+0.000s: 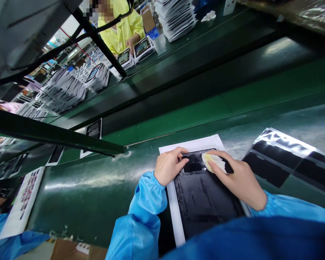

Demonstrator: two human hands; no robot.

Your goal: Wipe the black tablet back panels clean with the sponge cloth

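Observation:
A dark tablet housing (208, 198) lies in front of me on a white sheet-like layer (176, 220). At its upper left corner my left hand (169, 164) has thumb and fingers closed on the edge. A crumpled white and yellowish wad (216, 162), like a cloth or tissue, is pinched in my right hand (241, 178). The wad touches the upper right part of the housing, beside a smooth black panel (193, 163). The housing's lower end is hidden by my blue sleeve and clothing.
To the right lies a sheet of black film pieces (271, 160). A dark conveyor (178, 94) runs beyond the green bench (92, 202). A metal bar (56, 131) crosses at left. A person in yellow (121, 29) handles tablets across the line, near white stacks (176, 18).

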